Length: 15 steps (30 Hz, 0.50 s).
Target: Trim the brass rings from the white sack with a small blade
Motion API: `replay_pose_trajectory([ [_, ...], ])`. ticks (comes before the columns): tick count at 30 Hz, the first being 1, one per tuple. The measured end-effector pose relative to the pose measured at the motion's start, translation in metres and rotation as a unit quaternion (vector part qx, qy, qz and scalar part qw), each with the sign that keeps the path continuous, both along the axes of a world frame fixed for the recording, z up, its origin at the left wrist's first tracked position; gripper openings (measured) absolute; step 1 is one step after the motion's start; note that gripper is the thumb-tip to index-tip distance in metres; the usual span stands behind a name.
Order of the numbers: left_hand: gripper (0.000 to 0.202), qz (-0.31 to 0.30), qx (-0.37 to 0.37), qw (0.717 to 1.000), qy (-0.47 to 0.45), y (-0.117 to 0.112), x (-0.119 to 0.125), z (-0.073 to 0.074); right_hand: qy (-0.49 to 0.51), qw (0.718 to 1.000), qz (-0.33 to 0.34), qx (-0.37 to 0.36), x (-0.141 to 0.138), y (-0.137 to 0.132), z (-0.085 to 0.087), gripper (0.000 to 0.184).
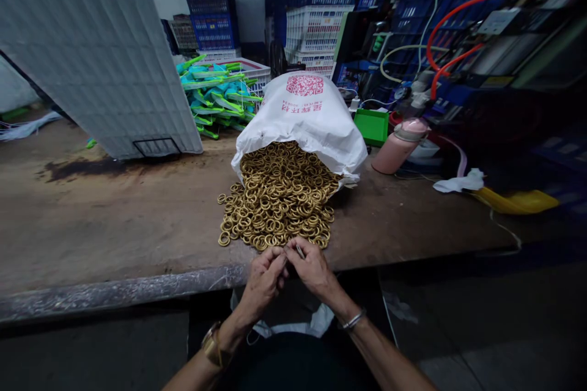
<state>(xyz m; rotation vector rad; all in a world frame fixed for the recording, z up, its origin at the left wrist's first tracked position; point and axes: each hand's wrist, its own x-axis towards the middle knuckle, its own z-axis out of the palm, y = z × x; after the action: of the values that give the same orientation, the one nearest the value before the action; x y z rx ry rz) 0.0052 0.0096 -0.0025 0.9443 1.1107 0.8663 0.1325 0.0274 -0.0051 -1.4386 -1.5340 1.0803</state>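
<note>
A pile of brass-coloured rings [275, 208] spills onto the table from the mouth of a white woven sack [316, 128]. Just in front of the pile, at the table's near edge, my left hand [266, 275] and my right hand [312, 269] meet. Both are closed, thumbs pinched against the fingers, with the fingertips almost touching. A thin pale edge shows at my right fingers, but its kind is unclear. Whatever my left fingers pinch is hidden.
The wooden table [114, 220] bears a tall grey quilted panel [110, 43] at left. Behind it lie green and turquoise plastic pieces [220, 91]. To the right are a green tray [371, 125], a pink bottle [398, 146], a yellow scoop-like piece [518, 200] and machinery with red hoses [440, 30].
</note>
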Motion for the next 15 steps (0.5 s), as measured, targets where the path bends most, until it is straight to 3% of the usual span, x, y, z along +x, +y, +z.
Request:
replay_pose_trajectory([
  [9,0.031,0.006,-0.033,0.995,-0.089,-0.006,-0.003,0.005,0.048,0.998,0.025,-0.021,-0.001,0.001,0.001,0.025],
  [11,0.030,0.014,-0.035,0.995,-0.095,-0.006,-0.003,0.006,0.007,1.000,0.016,0.002,0.001,0.001,-0.001,0.027],
  [15,0.031,0.032,-0.029,0.997,-0.070,-0.006,-0.004,0.010,-0.174,0.983,0.031,0.055,0.004,-0.006,-0.001,0.017],
])
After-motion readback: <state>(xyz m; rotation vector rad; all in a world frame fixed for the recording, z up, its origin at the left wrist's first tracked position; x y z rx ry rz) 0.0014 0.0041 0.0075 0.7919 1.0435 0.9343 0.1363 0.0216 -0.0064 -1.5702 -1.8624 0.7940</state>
